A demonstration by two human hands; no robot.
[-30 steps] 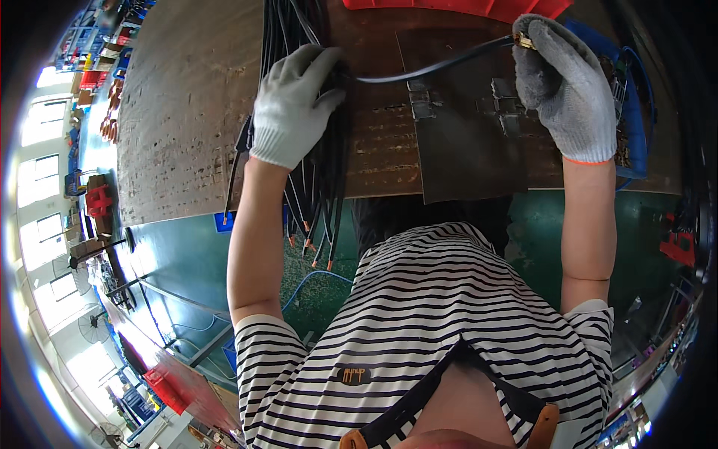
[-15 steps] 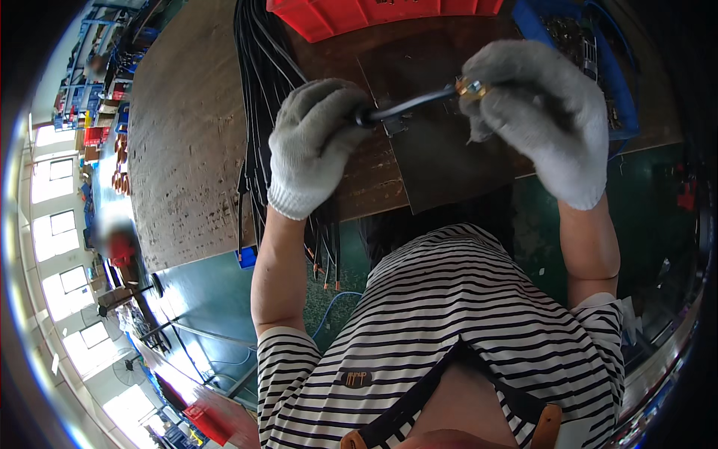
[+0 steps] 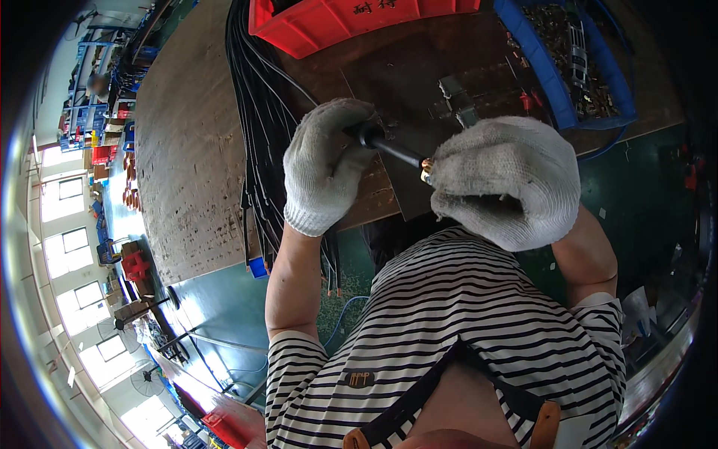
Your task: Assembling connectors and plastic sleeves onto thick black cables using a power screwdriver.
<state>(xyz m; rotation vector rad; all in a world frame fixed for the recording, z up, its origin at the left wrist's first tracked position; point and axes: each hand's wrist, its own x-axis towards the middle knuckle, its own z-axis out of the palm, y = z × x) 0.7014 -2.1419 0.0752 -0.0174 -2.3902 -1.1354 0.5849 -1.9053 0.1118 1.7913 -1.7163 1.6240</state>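
A knitted white-grey work glove covers each hand. My left hand (image 3: 323, 172) is closed on a black cable (image 3: 402, 153), near a wider black collar (image 3: 367, 135) around it. The cable slants down to the right, toward a brass-coloured end fitting (image 3: 426, 170). At that fitting my right hand (image 3: 510, 179) is closed, its fingertips pressed together. The glove hides most of the fitting. Both hands are raised above the front part of the table, in front of my striped shirt.
A bundle of long black cables (image 3: 258, 112) hangs over the wooden table (image 3: 187, 157) beside my left hand. Beyond stands a red bin (image 3: 359, 28). At right, a blue bin (image 3: 540, 71) holds many small metal parts. Metal pieces (image 3: 458, 99) lie on a dark sheet between them.
My right hand has come nearer and to the left, and its fingers have closed further over the fitting. The cable now slants more steeply; my left hand sits slightly lower.
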